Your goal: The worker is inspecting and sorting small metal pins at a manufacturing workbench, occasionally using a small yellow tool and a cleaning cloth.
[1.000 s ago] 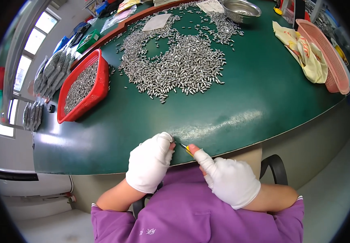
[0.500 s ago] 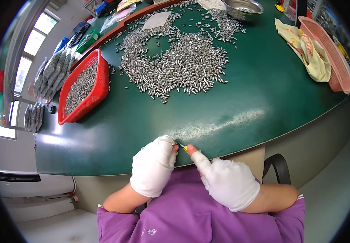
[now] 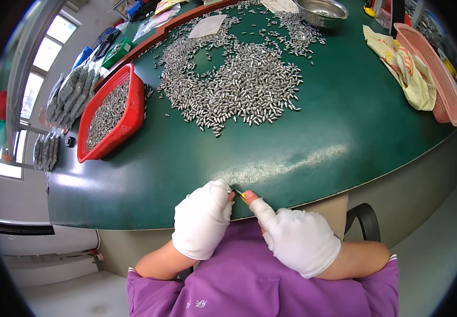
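At the near edge of the green table (image 3: pixel 175 169), both of my hands wear white gloves with bare fingertips. My right hand (image 3: pixel 301 242) grips a slim tool (image 3: pixel 242 195) with a yellow handle part and a dark tip; its exact kind does not show. That tip reaches the fingers of my left hand (image 3: pixel 201 219), which are closed in a pinch. Whatever sits between the left fingers is hidden. Beyond my hands, a wide heap of small silvery metal parts (image 3: pixel 249 87) is spread over the tabletop.
On the left stands a red plastic basket (image 3: pixel 136 100) with more metal parts, beside filled clear bags (image 3: pixel 72 95). A steel bowl (image 3: pixel 323 20) and pieces of paper (image 3: pixel 207 26) lie at the back. At right, a pink basket (image 3: pixel 440 87) holds a yellow cloth-like bag (image 3: pixel 413 79).
Both hands keep the same grip on the tool and stay almost in place. The whole view has shifted slightly.
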Action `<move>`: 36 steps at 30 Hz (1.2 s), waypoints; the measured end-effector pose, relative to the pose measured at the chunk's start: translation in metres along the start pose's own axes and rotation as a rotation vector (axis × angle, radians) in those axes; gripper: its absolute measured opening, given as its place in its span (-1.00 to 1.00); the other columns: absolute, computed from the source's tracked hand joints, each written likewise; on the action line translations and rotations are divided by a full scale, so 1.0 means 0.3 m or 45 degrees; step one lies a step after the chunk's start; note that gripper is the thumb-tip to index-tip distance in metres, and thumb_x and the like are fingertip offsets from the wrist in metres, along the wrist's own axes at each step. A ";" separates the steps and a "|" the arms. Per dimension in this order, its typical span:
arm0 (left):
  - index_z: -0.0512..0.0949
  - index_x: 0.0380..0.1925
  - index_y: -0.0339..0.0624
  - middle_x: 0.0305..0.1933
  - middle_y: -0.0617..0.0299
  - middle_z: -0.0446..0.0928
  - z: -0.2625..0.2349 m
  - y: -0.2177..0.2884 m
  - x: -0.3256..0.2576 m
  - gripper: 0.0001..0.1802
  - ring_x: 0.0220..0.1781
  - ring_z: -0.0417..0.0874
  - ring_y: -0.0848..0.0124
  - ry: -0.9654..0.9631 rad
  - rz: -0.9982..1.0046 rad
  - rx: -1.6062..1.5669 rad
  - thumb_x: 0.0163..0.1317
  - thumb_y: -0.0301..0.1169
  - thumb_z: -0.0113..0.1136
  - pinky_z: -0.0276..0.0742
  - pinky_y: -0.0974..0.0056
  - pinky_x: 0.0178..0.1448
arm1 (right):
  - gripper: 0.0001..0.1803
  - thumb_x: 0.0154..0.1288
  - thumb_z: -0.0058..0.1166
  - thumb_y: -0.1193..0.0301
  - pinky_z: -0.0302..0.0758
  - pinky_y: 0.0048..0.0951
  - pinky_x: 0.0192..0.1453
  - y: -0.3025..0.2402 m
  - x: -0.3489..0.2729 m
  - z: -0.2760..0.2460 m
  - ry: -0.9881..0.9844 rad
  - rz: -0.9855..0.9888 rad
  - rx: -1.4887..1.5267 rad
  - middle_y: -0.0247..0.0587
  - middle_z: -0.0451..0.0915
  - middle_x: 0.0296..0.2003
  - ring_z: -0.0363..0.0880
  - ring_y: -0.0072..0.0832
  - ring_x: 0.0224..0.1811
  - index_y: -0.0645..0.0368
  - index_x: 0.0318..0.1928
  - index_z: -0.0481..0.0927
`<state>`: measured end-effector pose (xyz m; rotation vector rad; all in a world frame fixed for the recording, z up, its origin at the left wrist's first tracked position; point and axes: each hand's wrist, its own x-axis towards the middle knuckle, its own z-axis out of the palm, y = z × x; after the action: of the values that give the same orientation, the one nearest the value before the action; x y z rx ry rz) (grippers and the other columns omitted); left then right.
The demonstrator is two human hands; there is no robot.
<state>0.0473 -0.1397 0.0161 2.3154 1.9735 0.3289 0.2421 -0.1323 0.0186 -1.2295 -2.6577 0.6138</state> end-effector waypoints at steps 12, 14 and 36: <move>0.46 -0.34 -0.11 -0.43 0.16 0.54 -0.015 0.007 0.009 -0.88 -0.38 0.61 0.11 -0.005 -0.035 -0.050 0.20 -0.42 0.22 0.53 0.10 -0.29 | -0.45 0.26 -0.07 0.41 0.53 -0.38 -0.58 -0.011 0.020 -0.043 0.104 -0.056 -0.153 -0.36 0.48 -0.68 0.54 -0.45 -0.70 0.07 0.29 0.49; 0.48 -0.34 -0.16 -0.46 0.09 0.55 -0.019 -0.004 0.018 -0.89 -0.40 0.60 0.06 -0.030 -0.075 -0.206 0.21 -0.46 0.23 0.52 0.13 -0.29 | -0.44 0.26 0.00 0.35 0.50 -0.35 -0.58 0.018 0.015 -0.062 0.066 -0.084 -0.094 -0.36 0.48 -0.66 0.55 -0.44 -0.67 0.01 0.30 0.48; 0.44 -0.22 -0.06 -0.46 0.31 0.40 0.014 -0.280 0.280 -0.72 -0.59 0.23 0.56 -0.526 -0.329 -2.594 0.38 -0.11 0.16 0.10 0.46 -0.51 | -0.92 0.09 0.17 0.40 0.54 -0.24 -0.15 0.199 0.480 -0.097 0.551 -0.453 -0.226 -0.22 0.53 -0.33 0.56 -0.23 -0.23 0.06 -0.35 0.62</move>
<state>-0.0206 -0.0427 0.0043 0.6336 0.6602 1.0006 0.1982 0.0200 0.0145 -0.7776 -2.4956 0.0480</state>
